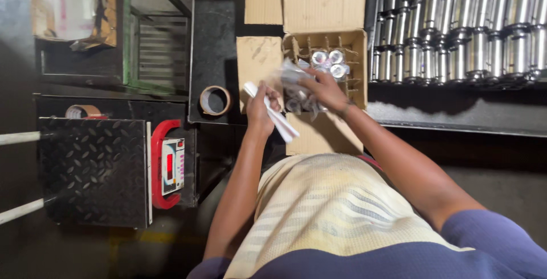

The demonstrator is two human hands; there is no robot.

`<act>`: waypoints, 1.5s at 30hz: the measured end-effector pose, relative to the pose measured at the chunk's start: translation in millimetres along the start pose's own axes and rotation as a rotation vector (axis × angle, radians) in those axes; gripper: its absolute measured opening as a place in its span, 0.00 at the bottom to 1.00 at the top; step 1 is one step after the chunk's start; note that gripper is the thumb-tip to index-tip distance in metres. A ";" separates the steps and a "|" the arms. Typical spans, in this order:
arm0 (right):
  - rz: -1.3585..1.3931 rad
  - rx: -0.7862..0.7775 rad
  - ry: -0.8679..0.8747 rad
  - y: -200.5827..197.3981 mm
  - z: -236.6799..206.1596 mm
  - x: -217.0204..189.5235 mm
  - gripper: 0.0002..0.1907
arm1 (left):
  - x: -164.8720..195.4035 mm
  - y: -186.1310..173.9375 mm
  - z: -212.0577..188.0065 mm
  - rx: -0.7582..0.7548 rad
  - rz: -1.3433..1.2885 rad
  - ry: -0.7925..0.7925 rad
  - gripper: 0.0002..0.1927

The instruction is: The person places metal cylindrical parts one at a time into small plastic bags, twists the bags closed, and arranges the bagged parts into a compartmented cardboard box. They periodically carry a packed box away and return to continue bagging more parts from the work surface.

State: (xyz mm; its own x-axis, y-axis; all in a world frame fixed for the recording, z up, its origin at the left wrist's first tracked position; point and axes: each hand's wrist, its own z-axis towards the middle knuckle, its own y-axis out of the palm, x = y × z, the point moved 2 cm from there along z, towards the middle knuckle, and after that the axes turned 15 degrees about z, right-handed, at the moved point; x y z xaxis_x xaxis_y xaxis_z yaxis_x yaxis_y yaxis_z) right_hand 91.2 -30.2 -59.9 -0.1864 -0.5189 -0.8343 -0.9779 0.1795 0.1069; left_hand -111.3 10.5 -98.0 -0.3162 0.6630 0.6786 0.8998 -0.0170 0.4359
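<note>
Cardboard box [356, 57] with divider cells stands before the person, some wrapped metal parts [329, 64] already inside. The right hand [326, 88] closes on a part in clear plastic wrap [292, 77] over the box; the left hand [260, 108] grips white strips [274, 118]. It seems the packing step; next, the wrapped part needs a free cell.

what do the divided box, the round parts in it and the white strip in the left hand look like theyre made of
Divided box: plain brown corrugated cardboard, matte, with slotted partition strips. Round parts: probably metal, given the bright silvery shine, with clear glossy plastic film around them. White strip in the left hand: looks like folded paper or thin plastic; too blurred to tell. The right hand grips the film.
</note>
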 end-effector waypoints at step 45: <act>-0.219 0.451 -0.373 -119.4 -107.4 -5.7 0.37 | 38.1 139.9 -63.1 -0.233 1.318 0.596 0.11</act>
State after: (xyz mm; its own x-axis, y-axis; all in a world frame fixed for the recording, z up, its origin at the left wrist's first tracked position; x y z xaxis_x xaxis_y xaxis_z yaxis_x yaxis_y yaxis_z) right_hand 198.9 -138.5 -9.8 0.1387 -0.2712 -0.9525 -0.8384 0.4796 -0.2587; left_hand -16.4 -13.9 26.1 0.5525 -0.3276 0.7664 0.5801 -0.5092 -0.6358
